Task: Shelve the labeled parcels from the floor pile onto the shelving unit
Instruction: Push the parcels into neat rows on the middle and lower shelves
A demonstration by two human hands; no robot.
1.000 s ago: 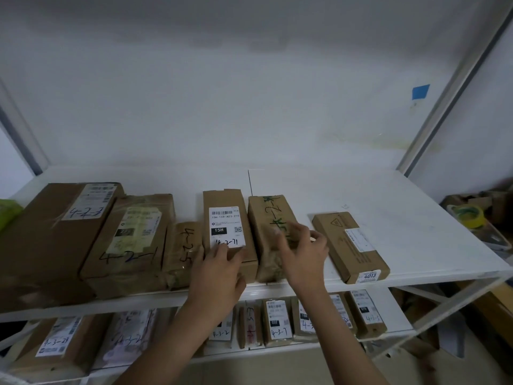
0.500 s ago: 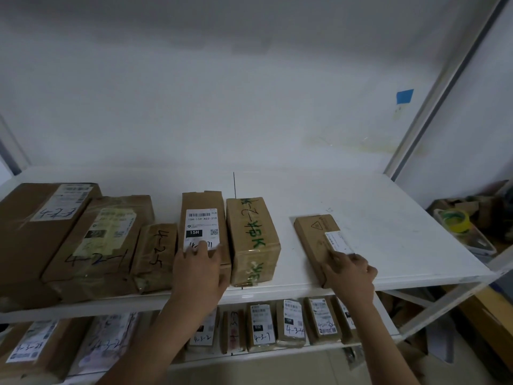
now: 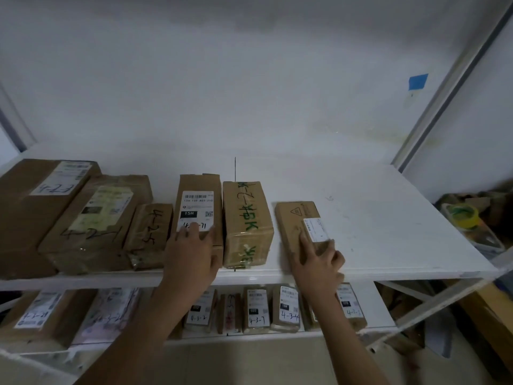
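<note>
Bare forearms [image 3: 144, 318] — bare left hand [image 3: 191, 254], right hand [image 3: 319, 263].

White shelf [image 3: 388, 218], six brown parcels [image 3: 247, 218] side by side along its front

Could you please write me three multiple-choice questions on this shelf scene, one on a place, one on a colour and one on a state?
1. Where does the left hand rest?
A. on the green-lettered box
B. on the white-labelled box
C. on the lower shelf

2. What colour is the tape patch up at the right?
A. red
B. yellow
C. blue

3. How is the flat box under the right hand placed?
A. lying flat on the upper shelf
B. standing on end
C. lifted in the air

Answers: 1 B, its fingers lie on that box's label; 2 C, the patch is plainly blue; 3 A, the box's broad face lies on the shelf board.
</note>
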